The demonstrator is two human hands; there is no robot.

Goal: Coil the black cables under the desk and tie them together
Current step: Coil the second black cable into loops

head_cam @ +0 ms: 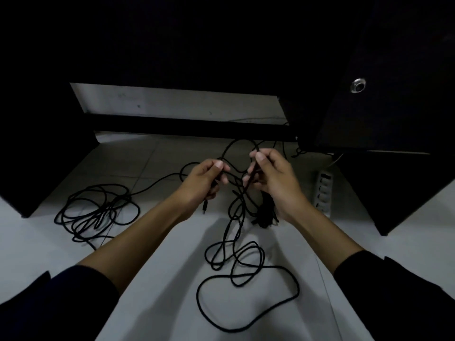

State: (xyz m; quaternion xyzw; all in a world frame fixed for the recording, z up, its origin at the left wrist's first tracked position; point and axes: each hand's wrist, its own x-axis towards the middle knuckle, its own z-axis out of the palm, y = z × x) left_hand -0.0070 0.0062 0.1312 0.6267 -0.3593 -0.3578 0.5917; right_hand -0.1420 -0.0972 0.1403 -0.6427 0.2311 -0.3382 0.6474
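From the head view, a snag is the likeliest trouble: the black cable [236, 242] held between the hands runs down into crossed loops on the floor [157, 279], and a pull could tighten these into a knot. A second loose heap of cable [96, 210] lies well apart to the left, near the desk panel [37, 168], and could be dragged along. The left hand [204, 180] is curled round a strand, a small plug [204, 208] hanging just below it. The right hand [270, 178] is raised slightly higher, a strand pinched between thumb and fingers. A power strip [323, 190] lies at the right.
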